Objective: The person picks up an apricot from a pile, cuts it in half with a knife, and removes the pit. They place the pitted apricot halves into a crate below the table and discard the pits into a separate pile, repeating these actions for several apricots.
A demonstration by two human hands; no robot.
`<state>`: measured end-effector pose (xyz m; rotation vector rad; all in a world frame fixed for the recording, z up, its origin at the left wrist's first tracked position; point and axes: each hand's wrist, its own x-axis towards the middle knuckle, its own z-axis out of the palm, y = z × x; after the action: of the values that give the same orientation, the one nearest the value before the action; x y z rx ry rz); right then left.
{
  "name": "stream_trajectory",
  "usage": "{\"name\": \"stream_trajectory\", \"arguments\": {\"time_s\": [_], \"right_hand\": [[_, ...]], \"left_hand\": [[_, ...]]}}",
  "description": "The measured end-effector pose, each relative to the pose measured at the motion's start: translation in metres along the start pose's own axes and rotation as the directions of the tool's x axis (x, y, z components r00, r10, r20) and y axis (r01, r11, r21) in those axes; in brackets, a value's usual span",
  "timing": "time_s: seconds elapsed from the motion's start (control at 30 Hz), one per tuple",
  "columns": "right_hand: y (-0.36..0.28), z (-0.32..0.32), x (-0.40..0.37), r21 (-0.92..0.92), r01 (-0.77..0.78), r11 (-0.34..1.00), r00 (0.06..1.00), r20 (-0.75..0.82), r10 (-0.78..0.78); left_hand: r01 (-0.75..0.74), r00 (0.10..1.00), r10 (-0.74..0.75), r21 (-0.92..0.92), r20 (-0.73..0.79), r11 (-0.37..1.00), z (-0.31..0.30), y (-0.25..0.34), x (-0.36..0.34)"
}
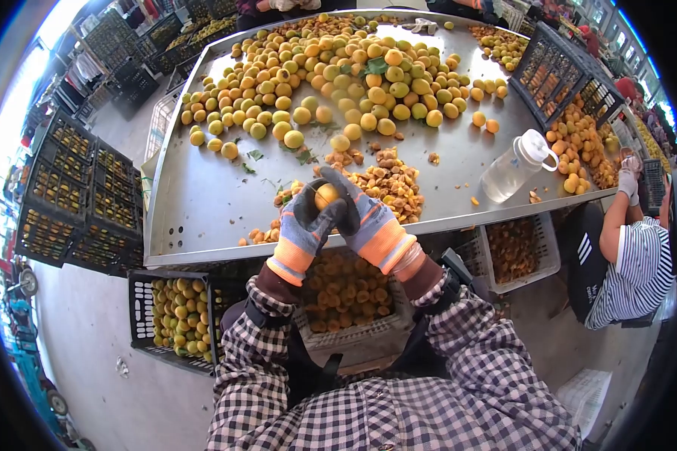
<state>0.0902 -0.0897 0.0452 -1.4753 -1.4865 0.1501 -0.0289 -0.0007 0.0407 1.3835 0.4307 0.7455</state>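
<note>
Both of my hands wear grey and orange gloves and meet above the near edge of the metal table [226, 192]. My left hand [306, 225] is wrapped round a yellow-orange fruit [326, 196]. Against the fruit's right side, my right hand [365, 218] has its fingers curled and touching it. Just behind the hands lies a pile of brown-orange fruit pieces [399, 188]. A large heap of whole yellow and green fruit [338, 68] covers the table's far half. Below my hands, a crate of halved fruit [346, 293] stands under the table edge.
A clear bottle with a white lid [515, 169] stands on the right. Beyond it a black crate [553, 71] lies tilted beside more fruit. Another person [636, 259] sits at the right. A black crate of fruit [179, 316] is at lower left, with stacked crates [83, 188] behind.
</note>
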Motion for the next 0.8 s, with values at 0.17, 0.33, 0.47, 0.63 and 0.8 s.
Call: {"name": "stream_trajectory", "arguments": {"time_s": [0.17,0.33,0.47,0.63,0.8], "right_hand": [[0.002,0.004,-0.002,0.085,-0.106,0.991,0.986,0.135,0.093],[-0.002,0.011,0.001,0.237,-0.021,0.971,0.998,0.054,0.009],[0.003,0.007,-0.001,0.688,-0.226,0.690,0.973,0.126,0.192],[0.003,-0.024,0.005,0.616,-0.384,0.688,0.918,0.176,0.355],[-0.016,-0.039,-0.004,0.448,-0.230,0.864,0.887,0.462,-0.003]], "left_hand": [[-0.153,0.988,0.150,0.069,0.047,0.986,-0.003,0.005,-0.007],[-0.124,0.992,0.122,0.111,0.023,0.986,-0.005,0.015,-0.014],[-0.051,0.999,0.051,0.000,-0.011,0.999,-0.014,0.006,-0.020],[-0.001,1.000,0.000,-0.018,-0.021,1.000,-0.013,0.023,-0.009],[0.057,0.998,-0.057,-0.028,0.027,0.998,-0.033,0.018,-0.007]]}}
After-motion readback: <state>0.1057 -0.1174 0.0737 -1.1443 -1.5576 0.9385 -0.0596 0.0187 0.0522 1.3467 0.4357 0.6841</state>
